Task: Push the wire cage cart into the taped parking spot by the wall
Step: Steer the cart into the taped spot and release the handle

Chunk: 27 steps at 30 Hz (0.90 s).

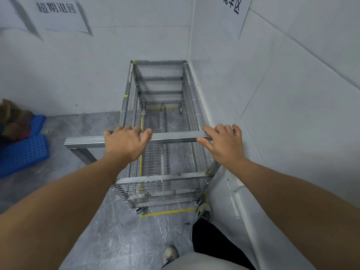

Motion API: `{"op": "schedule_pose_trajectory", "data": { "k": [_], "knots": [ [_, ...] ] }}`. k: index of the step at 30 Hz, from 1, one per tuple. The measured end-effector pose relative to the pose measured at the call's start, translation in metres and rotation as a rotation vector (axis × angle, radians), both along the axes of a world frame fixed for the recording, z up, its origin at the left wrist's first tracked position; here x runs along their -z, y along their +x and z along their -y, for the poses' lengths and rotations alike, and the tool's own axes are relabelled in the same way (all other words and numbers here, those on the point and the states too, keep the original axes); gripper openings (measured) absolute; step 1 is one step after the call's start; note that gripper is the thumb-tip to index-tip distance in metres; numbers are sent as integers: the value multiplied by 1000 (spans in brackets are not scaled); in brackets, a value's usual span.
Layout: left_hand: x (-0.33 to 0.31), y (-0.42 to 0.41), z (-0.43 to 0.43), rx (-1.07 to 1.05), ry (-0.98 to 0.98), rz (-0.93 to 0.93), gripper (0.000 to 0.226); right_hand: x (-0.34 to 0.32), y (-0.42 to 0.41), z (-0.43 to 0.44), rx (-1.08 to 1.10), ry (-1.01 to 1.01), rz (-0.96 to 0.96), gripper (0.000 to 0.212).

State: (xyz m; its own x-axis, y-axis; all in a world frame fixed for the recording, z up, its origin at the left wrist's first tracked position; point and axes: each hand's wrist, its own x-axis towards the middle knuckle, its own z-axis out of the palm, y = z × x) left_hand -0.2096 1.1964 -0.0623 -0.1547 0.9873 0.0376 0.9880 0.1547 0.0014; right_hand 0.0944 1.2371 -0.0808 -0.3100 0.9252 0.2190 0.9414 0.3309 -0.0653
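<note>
Hands grip the near top rail: the person's left hand (126, 142) wraps over the square metal handle bar (173, 137), fingers curled on its far side and thumb hooked across the top, clamped on it, while the right hand (224, 142) lies on the same bar near its right end, fingers spread over the top and thumb along the near edge, resting more than closed. The tall silver wire cage cart (161, 117) stands lengthwise in the corner of the room, its far end close to the back white tiled wall (87, 71) and its right side running just beside the right-hand wall (292, 84). Yellow floor tape (169, 212) shows on the grey marbled floor (116, 240) just behind the near castors, and more tape is visible through the mesh along the left side and at the far end, so the cart sits within the marked outline. Blue perforated plastic pallets (23, 151) lie well apart to the left. A pale sneaker (203, 211) stands just beside the cart's near right castor.
</note>
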Motion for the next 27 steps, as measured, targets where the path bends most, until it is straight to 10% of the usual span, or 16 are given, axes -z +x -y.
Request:
{"op": "schedule_pose_trajectory", "data": {
  "k": [27],
  "knots": [
    [4,4,-1,-13,45,-19,77,3,3,-6,-28,51,8,60]
  ]
}}
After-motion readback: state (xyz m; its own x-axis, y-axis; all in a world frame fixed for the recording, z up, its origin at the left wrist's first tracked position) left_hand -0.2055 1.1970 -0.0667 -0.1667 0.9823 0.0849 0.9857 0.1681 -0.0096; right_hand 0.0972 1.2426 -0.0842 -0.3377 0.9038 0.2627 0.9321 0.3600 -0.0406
